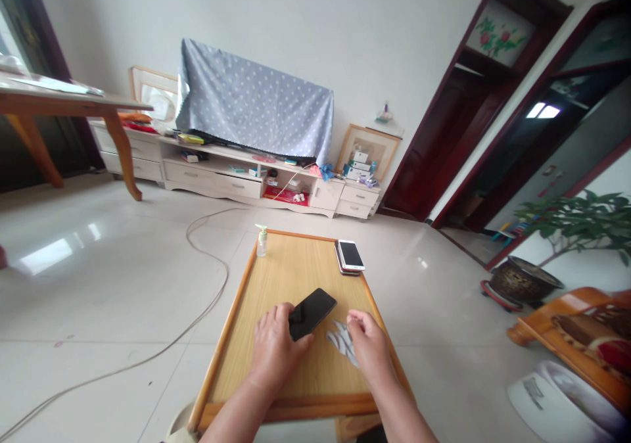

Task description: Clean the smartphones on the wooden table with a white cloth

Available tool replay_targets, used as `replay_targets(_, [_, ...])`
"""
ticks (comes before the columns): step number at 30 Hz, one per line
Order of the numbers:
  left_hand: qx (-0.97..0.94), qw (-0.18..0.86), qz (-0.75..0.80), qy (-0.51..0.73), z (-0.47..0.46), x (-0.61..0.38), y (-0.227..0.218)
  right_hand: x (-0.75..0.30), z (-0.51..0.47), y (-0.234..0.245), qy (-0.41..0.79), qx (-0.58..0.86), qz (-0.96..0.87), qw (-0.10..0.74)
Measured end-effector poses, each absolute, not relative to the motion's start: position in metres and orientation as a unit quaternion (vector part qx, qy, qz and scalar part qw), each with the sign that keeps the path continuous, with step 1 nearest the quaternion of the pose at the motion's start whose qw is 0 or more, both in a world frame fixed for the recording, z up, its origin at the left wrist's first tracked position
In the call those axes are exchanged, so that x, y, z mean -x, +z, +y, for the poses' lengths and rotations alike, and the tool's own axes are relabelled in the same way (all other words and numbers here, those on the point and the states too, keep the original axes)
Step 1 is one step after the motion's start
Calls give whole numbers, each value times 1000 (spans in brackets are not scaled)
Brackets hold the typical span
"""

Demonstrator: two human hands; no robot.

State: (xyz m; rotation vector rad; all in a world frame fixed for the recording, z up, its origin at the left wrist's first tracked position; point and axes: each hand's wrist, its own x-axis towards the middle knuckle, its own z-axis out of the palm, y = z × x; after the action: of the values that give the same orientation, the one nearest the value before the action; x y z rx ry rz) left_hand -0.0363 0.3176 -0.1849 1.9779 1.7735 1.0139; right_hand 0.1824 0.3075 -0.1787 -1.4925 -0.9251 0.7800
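Living-room tiles stretch out pale and glossy, with a long cord curving across them toward a low white cabinet under a polka-dot cloth, and a potted plant stands off to the right. Nearest the person lies a wooden tray table with a darker orange rim, and most of the action sits at its near end. The left hand is curled around the lower edge of a black phone, its fingers closed over the glass, so the phone is held against the tray near the middle of the board. Just beside it, the right hand has its fingers bunched together on top of a small crumpled grey-and-white cloth; whether they are actually pinching the cloth or only resting on it, I cannot tell. The two hands are close but not touching. So far, only the black phone and the cloth are under the hands. At the far edge, a white phone lies on top of a darker phone, well away from both hands, and a small pump bottle stands upright in the far left corner.
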Motion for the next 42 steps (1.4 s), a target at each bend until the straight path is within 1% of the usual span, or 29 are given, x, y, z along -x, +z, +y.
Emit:
replay_targets(2, [-693,138,617,345,318,36,-186,-184,302,-185,282,656,-450,537])
replay_targets(5, [-702,129,616,333,317,37,-186,-185,294,-194,202,685,-526,462])
replay_targets(9, [-704,124,627,308,316,37,-183,-185,290,-201,132,707,-590,367])
replay_targets(11, [-707,120,630,298,315,38,-183,-185,289,-203,101,710,-611,335])
replay_targets(14, [-711,118,630,290,315,38,-183,-185,288,-205,65,707,-629,315])
replay_targets(20, [-711,130,631,280,313,39,-183,-183,283,-206,43,703,-633,321])
replay_targets(32, [-716,159,631,254,306,45,-183,-185,282,-209,51,695,-605,384])
replay_targets(36, [-708,174,638,249,305,49,-182,-187,283,-216,81,692,-588,410])
replay_targets(42, [-715,173,638,227,302,51,-178,-187,283,-216,166,697,-530,454])
